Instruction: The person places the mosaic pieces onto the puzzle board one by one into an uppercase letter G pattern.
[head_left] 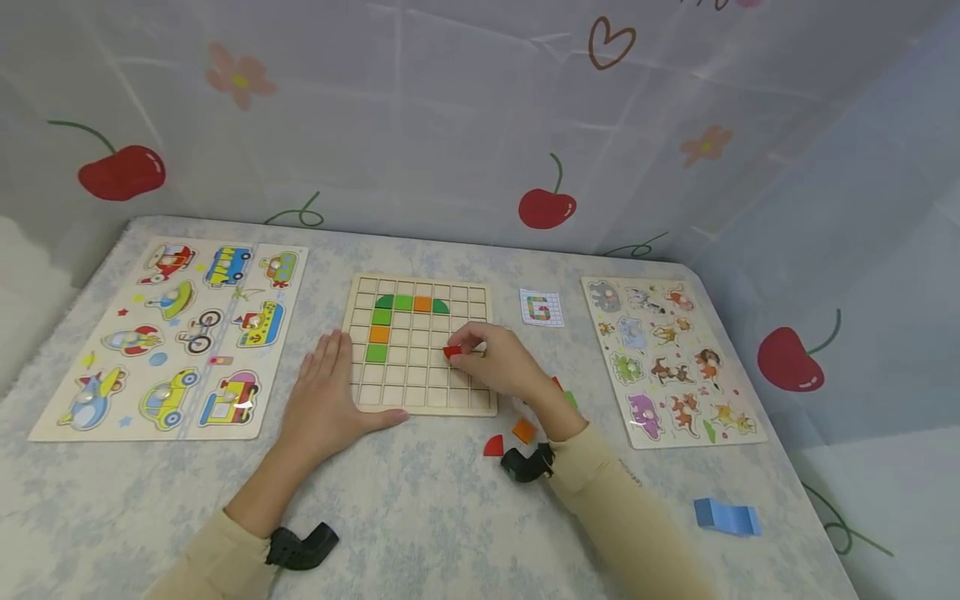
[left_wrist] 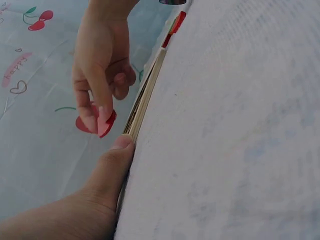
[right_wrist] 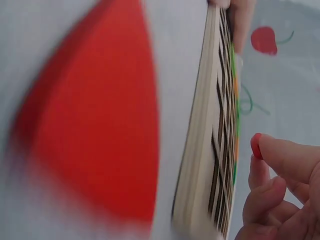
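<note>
My right hand (head_left: 498, 360) pinches a small red block (head_left: 452, 352) between thumb and fingertips, above the right part of a wooden grid board (head_left: 420, 402). In the left wrist view the red block (left_wrist: 107, 125) shows a curved edge and is held clear of the board. Flat at the board's left side lies my left hand (head_left: 324, 400), its fingers straight along the edge and its thumb at the front edge. Several green and orange blocks sit in the grid, in a top row and down a left column; a green square (head_left: 377, 354) is the lowest.
Loose near my right wrist are a red quarter-round block (head_left: 493, 446), an orange square (head_left: 524, 430) and a partly hidden green block (head_left: 572, 399). A pattern card (head_left: 541, 308) lies right of the board. A vehicle puzzle (head_left: 285, 346), an animal puzzle (head_left: 697, 433) and a blue object (head_left: 727, 517) flank it.
</note>
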